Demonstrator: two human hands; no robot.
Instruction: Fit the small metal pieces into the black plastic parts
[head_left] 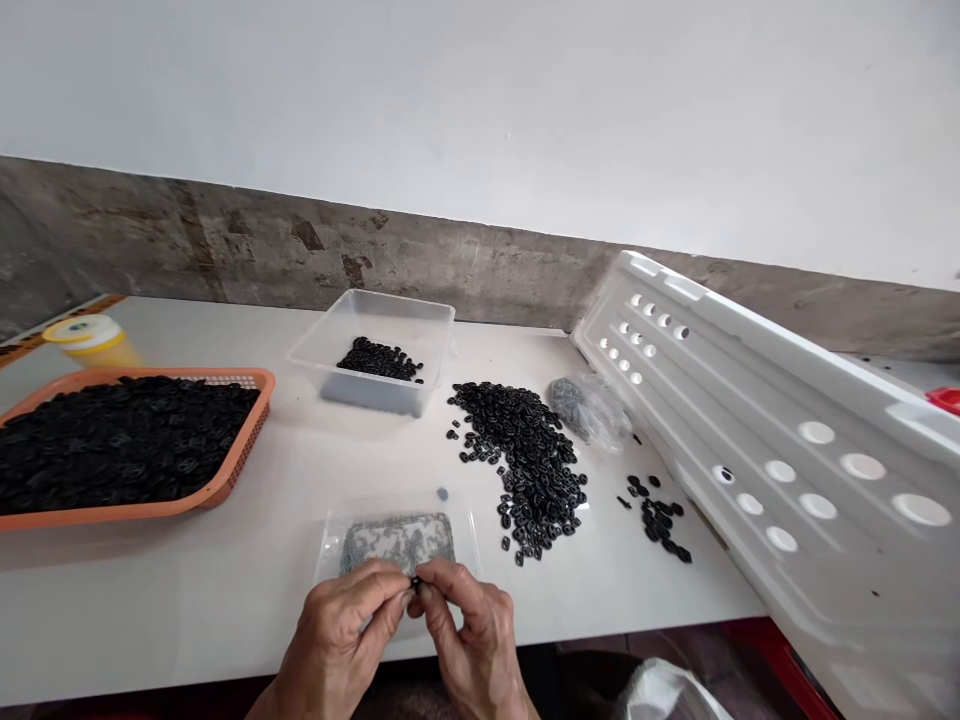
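Note:
My left hand (349,625) and my right hand (472,625) meet near the table's front edge, thumbs and forefingers pinched together. Between the fingertips is a small black part (416,583), mostly covered by them. Just behind my hands lies a shallow clear plastic tray (463,515) holding many tiny grey metal pieces (397,535). Right of the tray spreads a heap of small black oval parts with openings in them (525,455). A few plainer black pieces (660,525) lie farther right.
At left stands an orange basket (251,430) full of black parts, with a yellow-and-white lidded container (94,338) behind. A clear bin (375,395) holds more black parts. A plastic bag (596,410) of grey pieces lies beside a tilted white perforated panel (720,390).

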